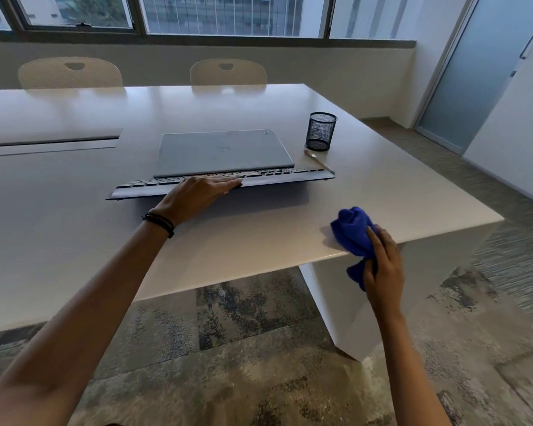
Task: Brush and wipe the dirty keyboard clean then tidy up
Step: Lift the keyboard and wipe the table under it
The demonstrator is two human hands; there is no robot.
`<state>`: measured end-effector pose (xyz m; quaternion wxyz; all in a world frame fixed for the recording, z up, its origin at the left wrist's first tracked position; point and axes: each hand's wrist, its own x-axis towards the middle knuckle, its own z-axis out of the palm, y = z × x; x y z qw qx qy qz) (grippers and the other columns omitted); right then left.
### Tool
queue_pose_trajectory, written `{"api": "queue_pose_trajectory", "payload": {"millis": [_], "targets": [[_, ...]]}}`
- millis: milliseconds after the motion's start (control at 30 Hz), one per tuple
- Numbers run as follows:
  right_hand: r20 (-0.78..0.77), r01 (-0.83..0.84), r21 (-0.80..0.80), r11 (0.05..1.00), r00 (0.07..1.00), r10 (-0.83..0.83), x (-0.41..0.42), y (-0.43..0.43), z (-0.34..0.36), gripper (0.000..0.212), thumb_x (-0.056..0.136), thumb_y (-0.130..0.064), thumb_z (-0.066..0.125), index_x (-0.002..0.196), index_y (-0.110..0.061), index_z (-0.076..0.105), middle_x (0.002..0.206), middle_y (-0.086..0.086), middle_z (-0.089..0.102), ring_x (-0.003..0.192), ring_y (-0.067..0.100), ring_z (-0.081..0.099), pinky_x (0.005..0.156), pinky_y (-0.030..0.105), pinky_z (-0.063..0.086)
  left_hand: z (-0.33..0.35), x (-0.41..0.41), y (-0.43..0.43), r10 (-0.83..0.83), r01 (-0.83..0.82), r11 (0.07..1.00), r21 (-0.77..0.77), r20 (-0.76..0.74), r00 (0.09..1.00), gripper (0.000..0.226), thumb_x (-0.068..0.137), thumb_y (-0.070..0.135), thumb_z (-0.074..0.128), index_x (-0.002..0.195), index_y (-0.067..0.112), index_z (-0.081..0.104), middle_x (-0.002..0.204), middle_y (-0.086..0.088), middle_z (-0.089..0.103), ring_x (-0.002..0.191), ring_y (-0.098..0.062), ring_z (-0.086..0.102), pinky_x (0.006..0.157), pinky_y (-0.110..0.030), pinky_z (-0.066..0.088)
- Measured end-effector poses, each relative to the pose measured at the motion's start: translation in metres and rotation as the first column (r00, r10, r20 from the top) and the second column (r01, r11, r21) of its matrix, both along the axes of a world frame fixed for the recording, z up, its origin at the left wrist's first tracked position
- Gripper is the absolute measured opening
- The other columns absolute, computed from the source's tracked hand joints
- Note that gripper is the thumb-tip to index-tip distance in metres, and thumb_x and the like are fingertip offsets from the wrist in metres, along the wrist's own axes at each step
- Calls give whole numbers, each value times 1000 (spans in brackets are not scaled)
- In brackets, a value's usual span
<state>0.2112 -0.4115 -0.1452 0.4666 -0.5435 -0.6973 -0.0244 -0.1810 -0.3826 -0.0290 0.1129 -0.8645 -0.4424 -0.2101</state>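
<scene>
A dark keyboard (277, 176) lies across the white table (228, 241), its near edge raised off the surface. My left hand (197, 192) grips that near edge around the middle, fingers on top and pointing right. A bunched blue cloth (354, 232) sits over the table's front edge at the right, held by my right hand (382, 269), which curls round its lower part. A thin brush (319, 161) lies on the table just beyond the keyboard's right end.
A closed grey laptop (225, 152) lies right behind the keyboard. A black mesh pen cup (320, 130) stands beyond the brush. Two pale chairs (228, 72) face the far side. The table's right corner (499, 219) is near; patterned carpet lies below.
</scene>
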Motion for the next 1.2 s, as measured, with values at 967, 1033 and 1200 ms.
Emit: {"api": "queue_pose_trajectory", "payload": {"millis": [967,1033,1200], "targets": [[-226,-49,-485,873,971,-71,5,-42,-84,72,77,21,37,142,-10,33,139,18,38,125,33,39,107,46,32,-40,37,-68,113,-89,993,79,-409,906,72,61,-24,68,128,-1,53,131,-18,54,118,-25,55,98,-35,41],[-338,-44,-478,877,931,-138,5,-45,-77,63,84,14,35,142,-9,30,136,18,41,120,30,44,103,42,35,-40,35,-68,113,-114,993,19,-397,911,72,70,-25,59,135,2,44,140,-17,44,128,-24,45,106,-34,32],[-518,-10,-397,918,828,-215,12,-43,-54,57,83,-11,30,140,-12,32,128,18,49,104,33,54,89,47,46,-33,38,-66,97,-168,981,-97,-509,856,68,90,-18,26,149,10,6,157,-8,3,144,-16,7,115,-24,8]]}}
